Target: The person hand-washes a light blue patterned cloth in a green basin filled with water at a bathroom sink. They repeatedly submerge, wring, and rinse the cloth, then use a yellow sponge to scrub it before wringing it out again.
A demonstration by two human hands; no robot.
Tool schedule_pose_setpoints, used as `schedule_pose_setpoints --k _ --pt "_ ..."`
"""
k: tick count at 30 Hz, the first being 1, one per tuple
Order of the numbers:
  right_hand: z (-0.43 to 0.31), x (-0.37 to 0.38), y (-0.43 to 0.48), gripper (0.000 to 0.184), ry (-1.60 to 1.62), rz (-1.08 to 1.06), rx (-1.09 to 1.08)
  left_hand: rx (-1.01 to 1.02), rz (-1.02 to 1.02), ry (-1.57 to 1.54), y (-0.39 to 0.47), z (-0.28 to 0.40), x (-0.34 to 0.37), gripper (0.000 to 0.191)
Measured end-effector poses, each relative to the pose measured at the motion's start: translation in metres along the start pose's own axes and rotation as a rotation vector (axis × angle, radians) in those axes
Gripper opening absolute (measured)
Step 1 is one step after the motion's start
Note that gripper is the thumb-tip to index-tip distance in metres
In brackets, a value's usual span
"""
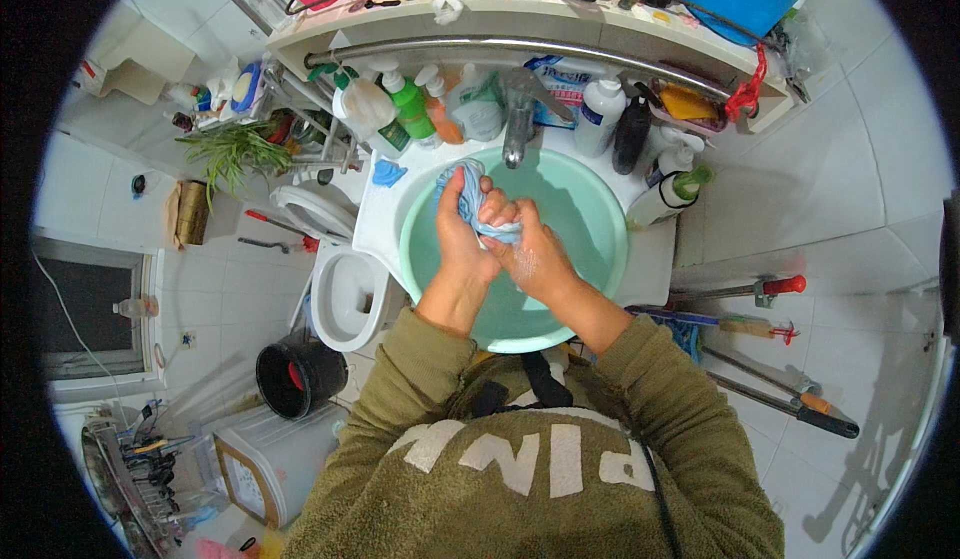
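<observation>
A twisted light-blue cloth [471, 191] is squeezed between both of my hands above a mint-green plastic basin [600, 281]. My left hand [469, 233] grips the bundle from the left, thumb pointing up along it. On the right, my right hand [536, 255] closes around the cloth's lower end, with suds on its skin near the thumb. The basin sits in a white washbasin top and appears to hold water. Just beyond the cloth, a chrome faucet [519, 128] reaches over the basin's far rim. A small crumpled blue piece [388, 173] lies on the counter to the left.
Pump bottles, among them a green one [411, 109] and a white one [600, 113], crowd the counter behind the basin. Above them runs a metal rail [525, 47] under a loaded shelf. A toilet [349, 300] and black bucket [300, 379] stand left; long handles [780, 394] lean right.
</observation>
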State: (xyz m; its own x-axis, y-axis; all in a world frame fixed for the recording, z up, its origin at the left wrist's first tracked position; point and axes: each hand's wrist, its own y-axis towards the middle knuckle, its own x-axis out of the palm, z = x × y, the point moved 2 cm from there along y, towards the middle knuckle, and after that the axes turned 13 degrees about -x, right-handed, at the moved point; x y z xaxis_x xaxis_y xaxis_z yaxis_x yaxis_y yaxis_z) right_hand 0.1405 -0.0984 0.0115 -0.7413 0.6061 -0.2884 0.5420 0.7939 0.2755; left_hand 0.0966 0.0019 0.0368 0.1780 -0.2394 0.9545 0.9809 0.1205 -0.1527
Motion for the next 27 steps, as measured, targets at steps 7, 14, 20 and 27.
schedule_pose_setpoints --k 7,14,20,27 --pt "-0.009 -0.023 0.006 0.033 0.029 0.306 0.029 0.015 0.095 0.106 -0.013 -0.019 0.002 0.065" --pt "-0.015 -0.035 0.012 0.036 -0.214 0.333 -0.306 -0.002 0.274 0.377 -0.021 -0.070 0.004 0.058" --pt "0.018 -0.004 -0.024 0.072 0.166 0.244 -0.180 0.120 0.020 0.048 -0.019 -0.038 0.009 0.028" --pt "0.038 0.009 -0.023 0.046 0.120 0.072 -0.123 0.065 0.136 0.009 -0.013 -0.015 0.001 0.029"
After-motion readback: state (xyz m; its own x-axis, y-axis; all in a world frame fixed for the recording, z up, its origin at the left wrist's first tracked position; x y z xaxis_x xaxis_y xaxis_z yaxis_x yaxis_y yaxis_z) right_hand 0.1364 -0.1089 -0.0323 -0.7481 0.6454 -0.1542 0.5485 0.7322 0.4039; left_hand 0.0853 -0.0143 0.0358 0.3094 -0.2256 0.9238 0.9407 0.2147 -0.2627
